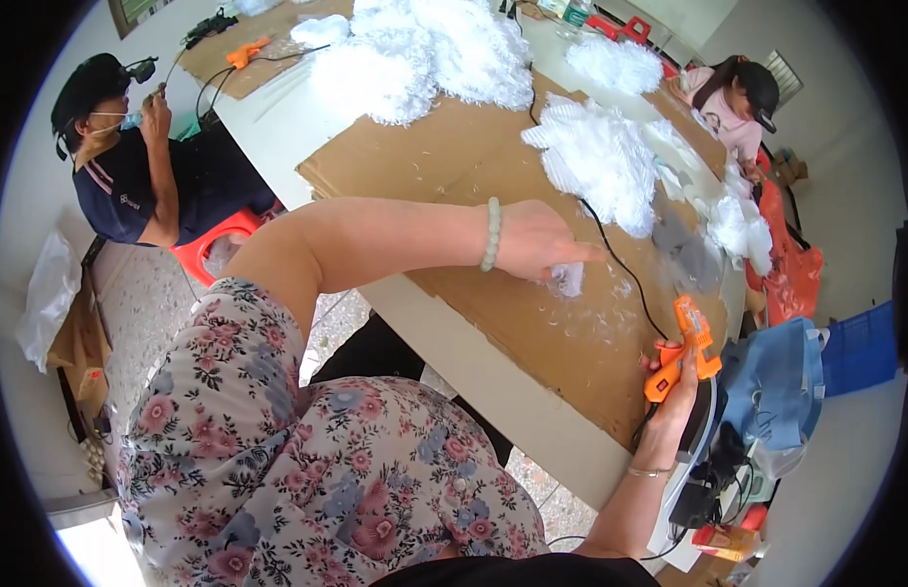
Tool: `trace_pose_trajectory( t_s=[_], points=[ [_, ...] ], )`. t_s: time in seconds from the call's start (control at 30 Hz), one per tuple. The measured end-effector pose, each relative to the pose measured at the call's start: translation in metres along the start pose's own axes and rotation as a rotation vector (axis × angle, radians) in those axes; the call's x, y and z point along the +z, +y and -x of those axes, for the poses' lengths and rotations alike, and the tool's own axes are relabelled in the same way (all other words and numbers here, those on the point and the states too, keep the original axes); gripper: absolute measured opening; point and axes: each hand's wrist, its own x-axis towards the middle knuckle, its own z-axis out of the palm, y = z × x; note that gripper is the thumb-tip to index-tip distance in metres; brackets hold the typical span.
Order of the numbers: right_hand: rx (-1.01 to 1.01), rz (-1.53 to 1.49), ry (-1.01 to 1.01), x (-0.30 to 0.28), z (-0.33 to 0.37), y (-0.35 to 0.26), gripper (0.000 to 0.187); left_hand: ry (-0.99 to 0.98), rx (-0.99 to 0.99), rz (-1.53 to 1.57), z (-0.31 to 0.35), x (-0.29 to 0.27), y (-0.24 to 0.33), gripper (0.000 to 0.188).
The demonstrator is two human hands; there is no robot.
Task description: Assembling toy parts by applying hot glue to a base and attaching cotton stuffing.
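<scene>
My left hand (532,239), wearing a pale green bead bracelet (492,235), reaches across the brown cardboard (415,166) on the table. Its fingers are closed on a small crumpled white piece (568,280), perhaps cloth or film, against the cardboard, with one finger pointing right. Wispy white strands (596,311) lie scattered beside it. At the cardboard's right side, my right hand (677,396) grips an orange hot glue gun (697,338), its fingers wrapped around the handle. A fluffy white textile pile (601,161) lies beyond my left hand.
A black cable (615,256) runs across the cardboard. Larger white fluffy heaps (425,59) cover the far table. Another orange glue gun (247,53) lies far left. One person (131,166) sits left, another (733,103) far right. A blue bag (775,377) hangs at right.
</scene>
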Motion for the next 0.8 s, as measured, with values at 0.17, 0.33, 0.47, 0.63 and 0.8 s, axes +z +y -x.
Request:
trace_pose_trajectory(
  t_s=[0.17,0.33,0.47,0.63,0.8],
  points=[
    [0.014,0.041,-0.022,0.017,0.014,-0.006,0.036,-0.069,0.052,-0.041,0.006,-0.002,-0.009,0.041],
    [-0.020,0.047,-0.109,0.029,0.019,-0.011,0.036,-0.003,0.118,-0.026,0.019,-0.009,-0.018,0.040],
    [-0.014,-0.001,-0.218,0.049,0.005,-0.013,0.035,0.126,0.128,-0.038,0.030,-0.004,-0.022,0.040],
    [-0.033,-0.023,-0.307,0.096,-0.010,-0.003,0.035,0.088,0.098,0.003,0.028,0.004,-0.016,0.046],
    [0.053,0.013,-0.366,0.119,-0.020,0.024,0.033,0.031,-0.063,0.165,0.039,-0.002,-0.019,0.045]
  ],
)
